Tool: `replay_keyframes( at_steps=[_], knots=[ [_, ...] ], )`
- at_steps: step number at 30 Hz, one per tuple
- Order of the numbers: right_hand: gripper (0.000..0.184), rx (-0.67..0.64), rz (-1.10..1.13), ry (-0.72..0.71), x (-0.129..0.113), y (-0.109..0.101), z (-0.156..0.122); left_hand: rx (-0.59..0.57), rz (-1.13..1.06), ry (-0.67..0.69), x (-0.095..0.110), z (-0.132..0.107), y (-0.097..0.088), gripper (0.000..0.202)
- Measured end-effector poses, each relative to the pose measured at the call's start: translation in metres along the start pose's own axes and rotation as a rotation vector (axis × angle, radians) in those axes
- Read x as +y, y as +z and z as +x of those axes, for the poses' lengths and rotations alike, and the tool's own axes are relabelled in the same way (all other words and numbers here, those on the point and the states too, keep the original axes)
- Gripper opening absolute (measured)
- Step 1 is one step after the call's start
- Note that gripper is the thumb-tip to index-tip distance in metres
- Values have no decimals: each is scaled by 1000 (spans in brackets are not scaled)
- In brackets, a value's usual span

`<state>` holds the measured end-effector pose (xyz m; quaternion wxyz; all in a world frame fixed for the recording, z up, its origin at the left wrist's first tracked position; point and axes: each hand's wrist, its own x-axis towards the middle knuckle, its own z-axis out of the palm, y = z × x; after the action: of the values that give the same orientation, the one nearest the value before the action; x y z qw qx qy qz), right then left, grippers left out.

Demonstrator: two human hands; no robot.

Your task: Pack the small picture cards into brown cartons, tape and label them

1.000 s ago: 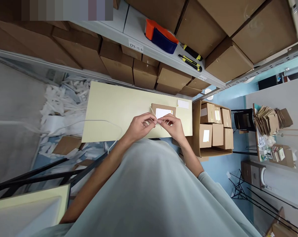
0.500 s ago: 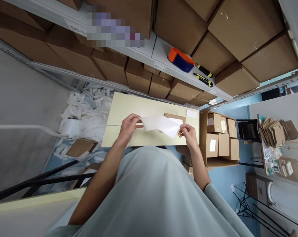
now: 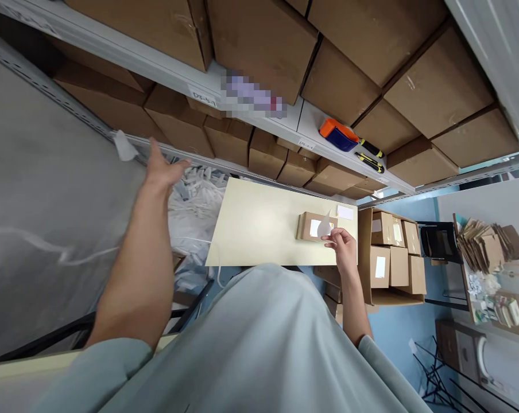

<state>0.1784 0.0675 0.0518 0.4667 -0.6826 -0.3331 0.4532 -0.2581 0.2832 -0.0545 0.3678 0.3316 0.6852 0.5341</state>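
My right hand (image 3: 342, 245) pinches a small white label (image 3: 325, 227) just above a flat brown cardboard box (image 3: 305, 226) that lies on the pale yellow table (image 3: 259, 229). The box carries a white sticker on its top. My left hand (image 3: 162, 168) is flung out to the far left, fingers spread, holding nothing. A white scrap of backing paper (image 3: 124, 146) hangs in the air just beyond its fingertips, over a heap of white paper strips (image 3: 194, 195) on the floor.
An open carton of small labelled boxes (image 3: 392, 255) stands right of the table. Shelves of brown cartons run above, with an orange-and-blue tape dispenser (image 3: 337, 135) and yellow-black cutters (image 3: 370, 156). A second white label (image 3: 345, 212) lies at the table's far corner.
Both hands peeled a white sheet apart over the box. My left hand then swung far left and let the backing go; my right hand kept the label near the box.
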Motion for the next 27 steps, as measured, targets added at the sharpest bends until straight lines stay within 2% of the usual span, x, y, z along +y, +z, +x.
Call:
replay_keyframes(
  at_steps=[2, 4, 6, 9, 11, 13, 15, 18, 23, 27],
  knots=[
    [38, 3, -16, -27, 3, 10, 2, -42, 1, -56, 12, -4, 10, 66],
    [38, 16, -47, -60, 6, 20, 5, -146, -32, -73, 20, -32, 32, 61],
    [39, 31, -102, -110, 9, 28, 8, -287, -94, -43, 23, -79, 60, 53],
    [38, 78, -250, -274, 13, 33, 12, -465, -181, -128, 22, -159, 97, 51],
    [32, 92, -409, -424, 17, 30, 14, -580, -230, -208, 21, -203, 113, 51],
    [27, 45, -603, -541, 25, 24, 14, -660, -295, -295, 22, -233, 123, 53],
    [24, -39, -778, -608, 35, 16, 13, -682, -334, -362, 24, -251, 131, 56],
    [22, -131, -932, -680, 52, 3, 13, -670, -308, -415, 24, -262, 142, 56],
    [29, -202, -1001, -749, 73, -26, 18, -677, -225, -477, 15, -280, 165, 57],
    [27, -263, -958, -685, 84, -52, 30, -648, -181, -501, 5, -298, 187, 56]
  ],
)
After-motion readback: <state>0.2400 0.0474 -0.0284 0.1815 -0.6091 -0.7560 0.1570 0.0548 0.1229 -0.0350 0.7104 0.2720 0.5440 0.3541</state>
